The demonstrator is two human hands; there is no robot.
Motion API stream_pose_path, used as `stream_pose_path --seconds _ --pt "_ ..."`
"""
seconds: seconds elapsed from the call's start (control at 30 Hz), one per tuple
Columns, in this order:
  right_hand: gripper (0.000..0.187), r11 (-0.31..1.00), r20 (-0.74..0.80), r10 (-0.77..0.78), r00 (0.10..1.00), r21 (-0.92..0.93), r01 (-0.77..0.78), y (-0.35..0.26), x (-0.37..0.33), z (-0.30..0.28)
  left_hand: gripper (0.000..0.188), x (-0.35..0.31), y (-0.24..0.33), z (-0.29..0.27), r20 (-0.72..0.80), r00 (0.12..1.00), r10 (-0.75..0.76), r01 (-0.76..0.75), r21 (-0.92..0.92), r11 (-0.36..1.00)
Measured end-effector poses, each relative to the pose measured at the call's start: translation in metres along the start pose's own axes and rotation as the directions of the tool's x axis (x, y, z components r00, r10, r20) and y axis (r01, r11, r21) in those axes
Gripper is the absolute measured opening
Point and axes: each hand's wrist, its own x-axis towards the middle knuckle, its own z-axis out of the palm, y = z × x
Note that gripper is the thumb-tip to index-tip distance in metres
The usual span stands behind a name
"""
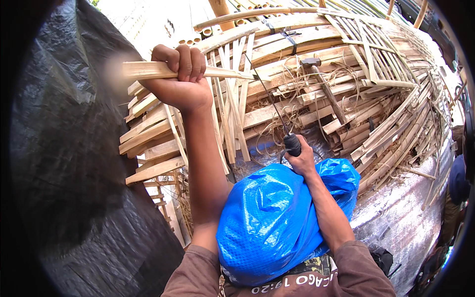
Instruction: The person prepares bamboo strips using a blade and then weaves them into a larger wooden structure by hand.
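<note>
My left hand (185, 84) is raised at the upper left, its fingers wrapped round a pale split bamboo strip (143, 70) held roughly level. One end of the strip points left; the other tapers to the right. My right hand (302, 154) grips a long, thin-bladed knife by its black wrapped handle (292, 143). The narrow dark blade (272, 99) slants up and left, crossing the strip's tapered end in this view. Whether it cuts into the strip I cannot tell. Blue plastic sheeting (269, 213) is bunched between my forearms.
A hammer (324, 89) with a wooden handle lies on the large stack of split bamboo (277, 91) ahead. Thin curled shavings (341, 74) are scattered over it. A black tarp (84, 163) hangs along the left. Silvery sheeting (401, 227) covers the ground at right.
</note>
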Motion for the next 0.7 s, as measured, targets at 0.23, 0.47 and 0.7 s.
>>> stream_pose_path --seconds 0.23,0.47,0.7 --pt "0.04 1.0 -0.02 0.022 1.0 0.001 -0.022 0.001 0.003 0.007 0.072 -0.029 -0.061 -0.036 -0.126 0.984 0.128 -0.097 0.229 0.969" --pt "0.038 0.994 -0.101 0.038 0.994 0.107 -0.027 0.011 0.009 0.007 0.034 -0.069 -0.129 -0.066 -0.016 0.996 -0.09 0.067 0.797 0.6" --pt "0.034 0.971 -0.193 0.117 0.974 0.228 -0.072 0.029 0.01 0.007 0.046 -0.068 -0.121 -0.094 -0.219 0.927 -0.304 0.358 0.757 0.547"
